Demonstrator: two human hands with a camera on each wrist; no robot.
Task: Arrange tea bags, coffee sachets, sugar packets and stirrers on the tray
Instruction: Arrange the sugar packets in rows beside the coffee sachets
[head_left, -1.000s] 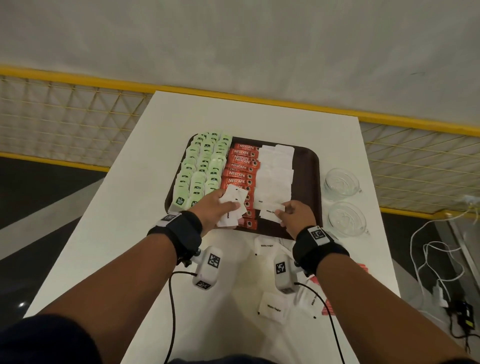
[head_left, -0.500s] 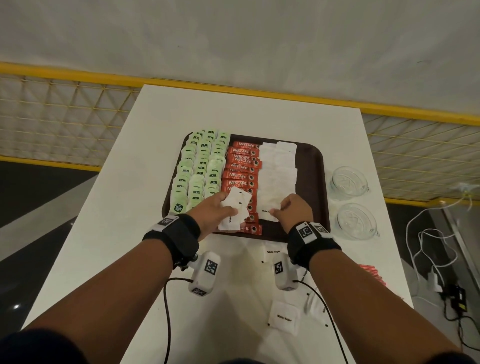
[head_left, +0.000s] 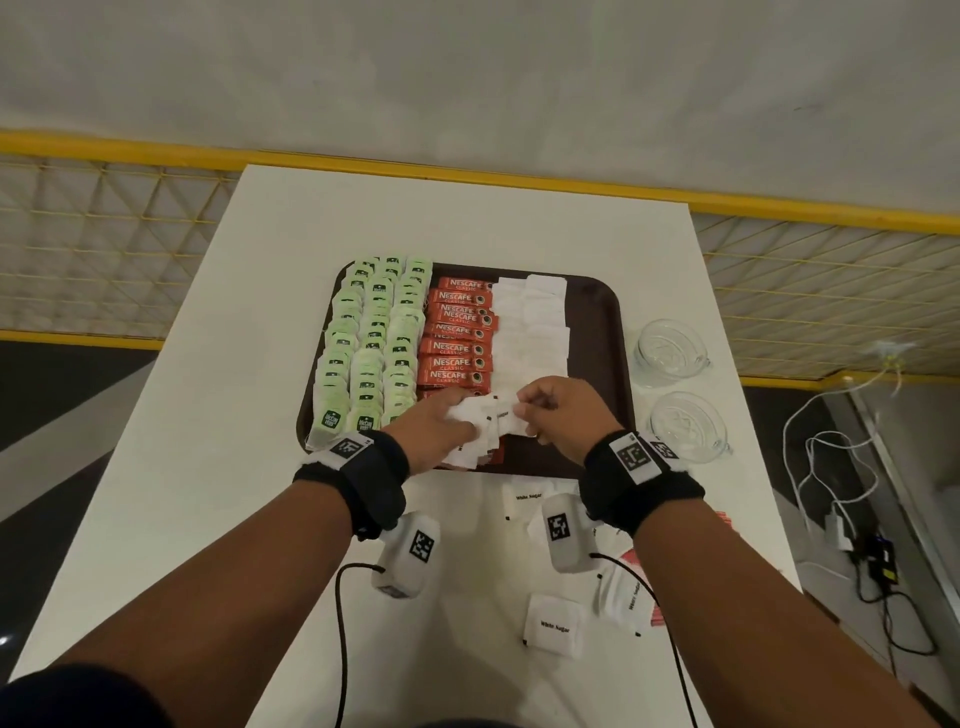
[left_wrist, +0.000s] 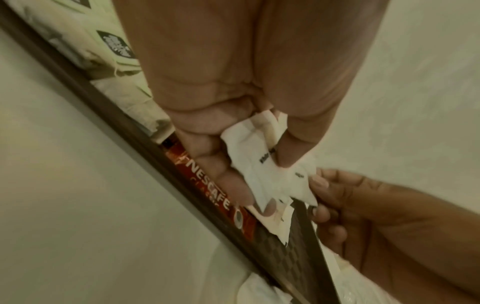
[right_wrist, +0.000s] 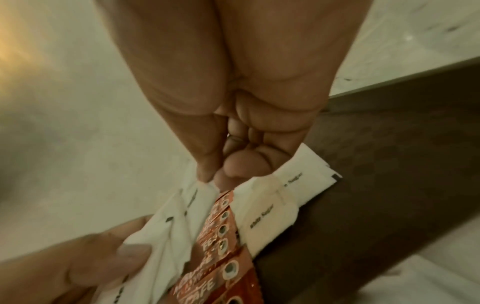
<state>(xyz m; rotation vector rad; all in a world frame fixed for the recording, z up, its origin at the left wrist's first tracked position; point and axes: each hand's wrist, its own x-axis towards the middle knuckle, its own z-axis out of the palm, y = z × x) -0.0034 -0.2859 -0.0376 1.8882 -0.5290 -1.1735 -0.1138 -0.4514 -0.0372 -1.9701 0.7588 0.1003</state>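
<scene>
Left of our left grip, the green tea bags stand in three overlapping columns down the left side of the brown tray. Just beyond that grip, the red coffee sachets run in one stacked column up the middle of the tray.

Our left grip clasps a fanned bunch of white sugar packets, thumb on top and fingers curled beneath, over the tray's near edge. The packets are thin, crumpled paper squares with small black "White Sugar" print; we judge them light and slippery against each other.

Our right grip meets the bunch from the other side and pinches the edge of one packet between thumb and fingertips. We judge the step in hand to be the sugar column: peeling one packet off the bunch. The next move calls for drawing it free without dragging its neighbours, then laying it at the near end of the white sugar column that lies just beyond our right grip, overlapping the last packet.

Near our right wrist, more sugar packets lie loose on the white table, so this step is not yet finished. To the right of that grip, two glass cups stand on the table beside the tray. We cannot make out any stirrers for certain.
</scene>
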